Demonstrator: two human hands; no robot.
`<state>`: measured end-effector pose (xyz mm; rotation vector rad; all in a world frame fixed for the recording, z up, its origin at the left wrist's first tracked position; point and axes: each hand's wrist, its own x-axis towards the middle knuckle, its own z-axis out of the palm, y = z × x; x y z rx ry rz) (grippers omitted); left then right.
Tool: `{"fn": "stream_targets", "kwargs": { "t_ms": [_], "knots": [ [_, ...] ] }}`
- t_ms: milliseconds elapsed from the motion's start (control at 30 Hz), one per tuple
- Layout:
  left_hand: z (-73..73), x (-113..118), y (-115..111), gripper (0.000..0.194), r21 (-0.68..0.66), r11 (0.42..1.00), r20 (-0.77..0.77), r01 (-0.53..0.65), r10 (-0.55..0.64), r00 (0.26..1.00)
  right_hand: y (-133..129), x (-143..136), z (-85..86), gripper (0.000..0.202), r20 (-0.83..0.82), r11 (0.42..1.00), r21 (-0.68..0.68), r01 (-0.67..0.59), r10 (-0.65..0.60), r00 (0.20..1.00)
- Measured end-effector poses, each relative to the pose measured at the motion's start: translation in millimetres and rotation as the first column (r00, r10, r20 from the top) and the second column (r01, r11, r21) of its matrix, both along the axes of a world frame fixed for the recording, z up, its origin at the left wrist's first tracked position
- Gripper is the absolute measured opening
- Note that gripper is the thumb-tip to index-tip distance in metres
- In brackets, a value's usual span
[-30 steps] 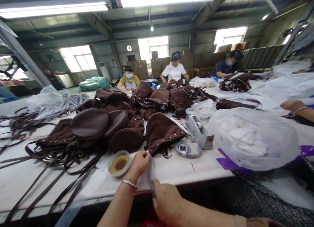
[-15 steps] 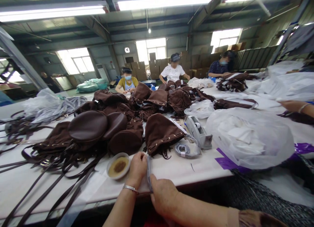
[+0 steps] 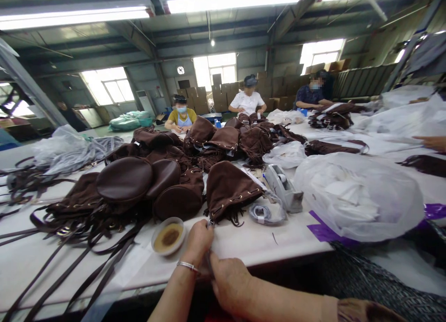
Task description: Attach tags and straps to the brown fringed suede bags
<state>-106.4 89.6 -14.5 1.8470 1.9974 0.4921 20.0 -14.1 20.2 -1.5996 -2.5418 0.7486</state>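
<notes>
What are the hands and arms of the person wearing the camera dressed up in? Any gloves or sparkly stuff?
No gloves: both hands are bare. The left hand has a thin, shiny, silver-coloured bracelet round its wrist. The right hand has no bracelet that shows; farther up that arm is a brown sleeve, with a paler edge. No left sleeve shows.

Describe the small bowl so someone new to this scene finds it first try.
Start at the white table and its big heap of brown bags. At the heap's near edge, just left of the wearer's left hand, sits the bowl. Unlike the dark round bag bases behind it, it is pale-rimmed and open, with yellowish contents and a brown patch.
</notes>
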Motion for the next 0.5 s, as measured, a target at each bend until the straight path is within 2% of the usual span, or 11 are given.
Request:
{"fn": "stream_targets", "kwargs": {
  "t_ms": [200,333,400,500],
  "knots": [
    [1.3,-2,-5,0.022,-0.005,0.996,0.130,0.084,-0.083,0.988,0,4,-3.8,0.045,-0.019,1.000,0.000,0.010,-0.010,1.000],
    [0.9,-3,-12,0.049,0.058,0.993,0.195,0.105,-0.114,0.974,1,4,-4.4,0.046,-0.047,1.000,-0.002,0.022,-0.022,0.999],
    [-0.6,-4,-16,0.056,0.115,0.985,0.170,0.126,-0.144,0.975,1,4,-4.3,0.045,-0.042,1.000,-0.007,0.023,-0.023,0.999],
    [0.0,-5,-19,0.046,0.186,0.960,0.020,0.211,-0.219,0.976,1,4,-4.3,0.045,-0.036,1.000,-0.008,0.015,-0.015,0.999]
  ]
}}
